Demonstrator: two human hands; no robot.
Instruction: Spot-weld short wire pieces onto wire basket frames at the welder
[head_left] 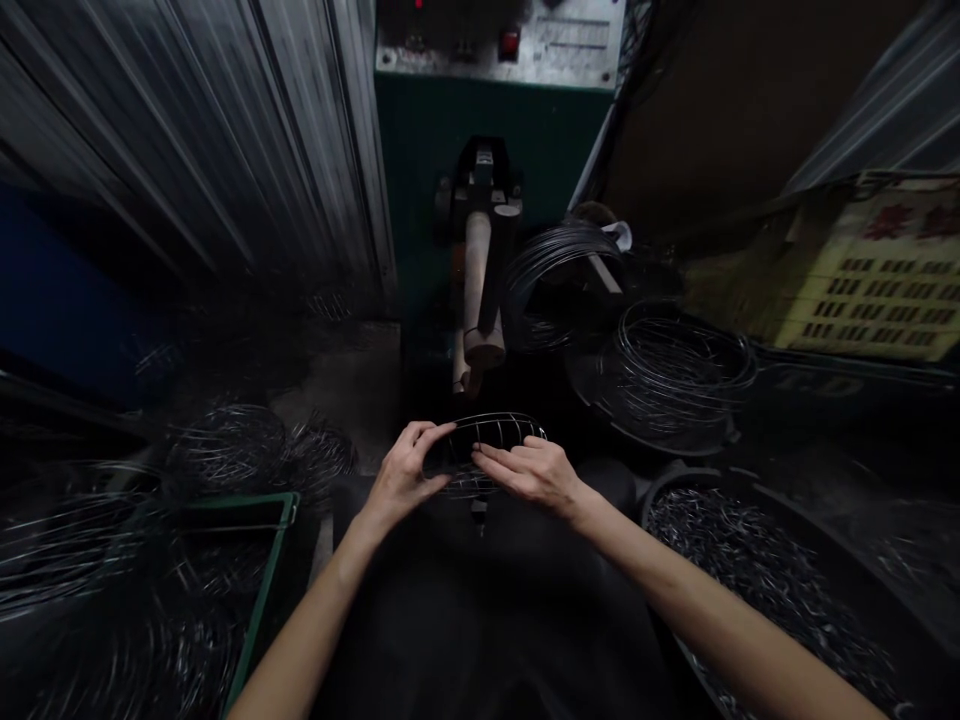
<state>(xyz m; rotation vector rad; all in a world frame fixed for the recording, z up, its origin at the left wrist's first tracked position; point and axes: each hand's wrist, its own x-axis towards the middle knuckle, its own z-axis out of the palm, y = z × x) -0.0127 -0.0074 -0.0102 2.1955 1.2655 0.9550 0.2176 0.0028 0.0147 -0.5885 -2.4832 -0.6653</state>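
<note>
A round wire frame (499,418) with curved cross wires is held between both hands, low in the middle of the view. My left hand (409,468) grips its left side, thumb below and fingers above. On the right side, my right hand (529,467) has its fingers closed on the frame, the index finger extended over the wires. Just beyond the frame are the rod-like arms (484,340) of a green machine (420,130); the frame appears apart from them.
Wire coils (686,365) lie right of the machine, near a yellow crate (877,270). A black tub (795,560) of small metal pieces stands at the lower right. At the left are wire rings (225,445) and a green-rimmed bin (281,540).
</note>
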